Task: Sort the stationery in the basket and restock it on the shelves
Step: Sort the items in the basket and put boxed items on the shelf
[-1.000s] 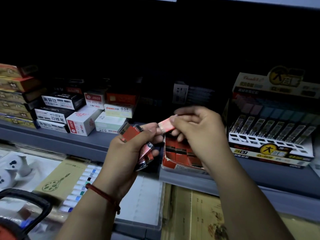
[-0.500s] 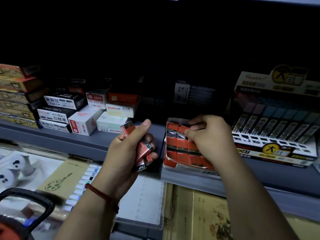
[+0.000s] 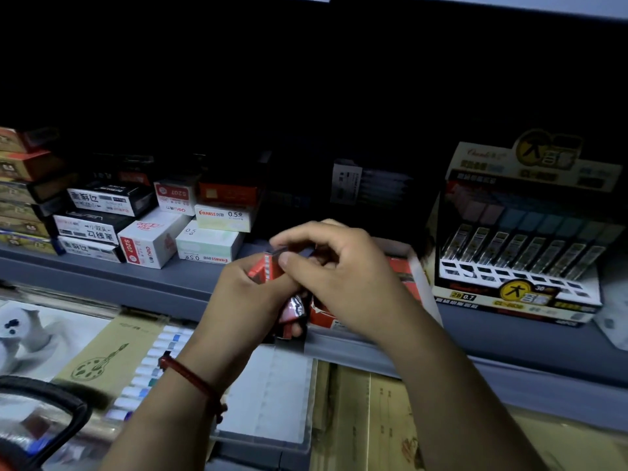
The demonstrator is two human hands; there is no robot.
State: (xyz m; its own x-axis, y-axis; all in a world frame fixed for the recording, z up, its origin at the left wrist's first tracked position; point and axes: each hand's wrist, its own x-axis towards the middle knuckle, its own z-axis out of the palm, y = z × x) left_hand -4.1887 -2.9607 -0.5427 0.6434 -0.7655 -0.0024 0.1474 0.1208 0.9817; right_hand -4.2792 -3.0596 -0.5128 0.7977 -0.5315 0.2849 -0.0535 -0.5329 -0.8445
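Left hand [image 3: 244,300] grips a bunch of red packs [image 3: 292,311], roughly upright. Right hand [image 3: 339,277] pinches the top pack [image 3: 268,266] by its end. Red box [image 3: 402,270] sits on the shelf [image 3: 136,283] just behind the right hand, so that hand's nearer.

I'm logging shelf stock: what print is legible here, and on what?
"HANSS 0.5": upper pale green box
"S207": nearer white-and-red box
"2B 0.7": front of the display carton
Red packs in the left hand: too blurred to read.
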